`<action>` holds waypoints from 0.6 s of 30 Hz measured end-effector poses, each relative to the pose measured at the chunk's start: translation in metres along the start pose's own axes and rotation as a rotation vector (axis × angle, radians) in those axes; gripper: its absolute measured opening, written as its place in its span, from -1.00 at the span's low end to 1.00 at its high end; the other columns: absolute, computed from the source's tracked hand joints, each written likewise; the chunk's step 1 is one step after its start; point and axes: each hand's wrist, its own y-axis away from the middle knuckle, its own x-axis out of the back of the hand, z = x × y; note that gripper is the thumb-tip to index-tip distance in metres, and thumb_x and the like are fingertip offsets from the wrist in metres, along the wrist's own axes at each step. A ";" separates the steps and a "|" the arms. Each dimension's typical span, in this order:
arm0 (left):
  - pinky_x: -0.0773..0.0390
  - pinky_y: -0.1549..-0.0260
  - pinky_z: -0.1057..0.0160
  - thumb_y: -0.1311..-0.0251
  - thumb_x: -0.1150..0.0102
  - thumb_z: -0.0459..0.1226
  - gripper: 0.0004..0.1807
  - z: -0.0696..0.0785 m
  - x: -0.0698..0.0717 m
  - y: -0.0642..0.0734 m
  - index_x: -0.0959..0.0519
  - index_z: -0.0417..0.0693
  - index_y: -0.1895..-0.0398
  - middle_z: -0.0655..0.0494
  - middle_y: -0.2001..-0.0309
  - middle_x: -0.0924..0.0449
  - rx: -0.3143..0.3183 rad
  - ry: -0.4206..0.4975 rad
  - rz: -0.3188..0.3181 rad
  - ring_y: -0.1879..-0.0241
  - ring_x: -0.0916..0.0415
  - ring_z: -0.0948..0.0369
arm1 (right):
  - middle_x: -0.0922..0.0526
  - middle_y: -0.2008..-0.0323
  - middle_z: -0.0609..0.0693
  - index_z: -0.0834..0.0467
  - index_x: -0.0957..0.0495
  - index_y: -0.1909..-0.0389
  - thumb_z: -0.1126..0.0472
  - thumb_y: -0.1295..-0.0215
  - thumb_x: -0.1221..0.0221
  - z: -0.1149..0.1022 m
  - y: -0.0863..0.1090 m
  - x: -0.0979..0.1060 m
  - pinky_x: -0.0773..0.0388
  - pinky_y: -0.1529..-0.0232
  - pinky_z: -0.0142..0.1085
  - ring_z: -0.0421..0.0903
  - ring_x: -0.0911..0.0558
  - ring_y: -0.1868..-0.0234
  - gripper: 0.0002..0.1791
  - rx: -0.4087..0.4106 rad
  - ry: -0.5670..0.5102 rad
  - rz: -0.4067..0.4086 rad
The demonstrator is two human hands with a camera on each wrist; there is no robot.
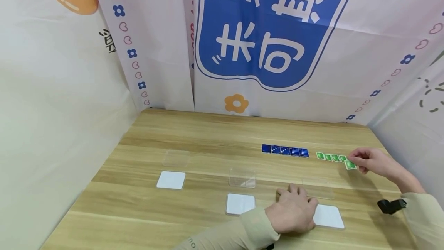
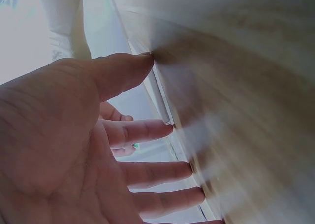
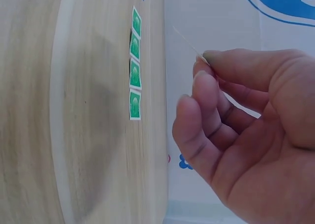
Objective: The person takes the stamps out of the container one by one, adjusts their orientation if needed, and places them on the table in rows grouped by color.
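Between thumb and fingertips, my right hand (image 1: 376, 161) pinches a small green stamp-like card (image 1: 350, 164), seen nearly edge-on in the right wrist view. It is held above the table at the right end of a row of similar green cards (image 1: 331, 157). My left hand (image 1: 295, 209) rests on the table with its fingers spread and fairly straight. Its thumb and index finger are beside the edge of a white square in a clear case (image 1: 328, 216); the left wrist view shows the thumb at that edge. A clear plastic plate (image 1: 317, 188) lies just beyond the left hand.
Left of the green row lies a row of several blue cards (image 1: 285, 150). Two more white squares, one central (image 1: 240, 203) and one left (image 1: 171, 179), each have a clear plate behind them. Printed cloth (image 1: 166, 49) hangs behind the wooden table (image 1: 201, 130).
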 end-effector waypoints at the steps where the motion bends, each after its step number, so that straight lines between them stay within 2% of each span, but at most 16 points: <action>1: -0.55 0.04 -0.12 -0.24 -0.03 0.29 -0.51 0.000 0.000 0.000 -0.34 0.59 -0.23 0.27 -0.29 -0.34 0.000 0.001 -0.002 -0.23 -0.30 0.13 | -0.52 0.53 -0.02 0.36 -0.55 0.09 0.14 -0.47 -0.08 0.000 -0.001 0.001 -0.58 0.45 -0.31 -0.22 -0.51 0.52 -0.68 -0.008 0.004 0.004; 9: -0.54 0.00 -0.14 -0.23 -0.02 0.30 -0.50 0.000 -0.002 -0.001 -0.33 0.59 -0.24 0.26 -0.33 -0.32 0.004 0.008 -0.009 -0.29 -0.28 0.12 | -0.51 0.56 -0.01 0.42 -0.53 0.10 0.20 -0.49 -0.04 0.011 -0.005 0.006 -0.58 0.45 -0.32 -0.23 -0.48 0.54 -0.69 0.005 -0.008 0.008; 18: -0.54 0.02 -0.14 -0.23 -0.03 0.30 -0.50 0.000 -0.001 -0.001 -0.33 0.59 -0.23 0.26 -0.32 -0.32 0.000 0.003 -0.002 -0.27 -0.29 0.12 | -0.47 0.56 -0.05 0.41 -0.52 0.13 0.18 -0.48 -0.06 0.025 -0.010 0.012 -0.53 0.46 -0.34 -0.27 -0.44 0.53 -0.69 -0.039 0.018 0.034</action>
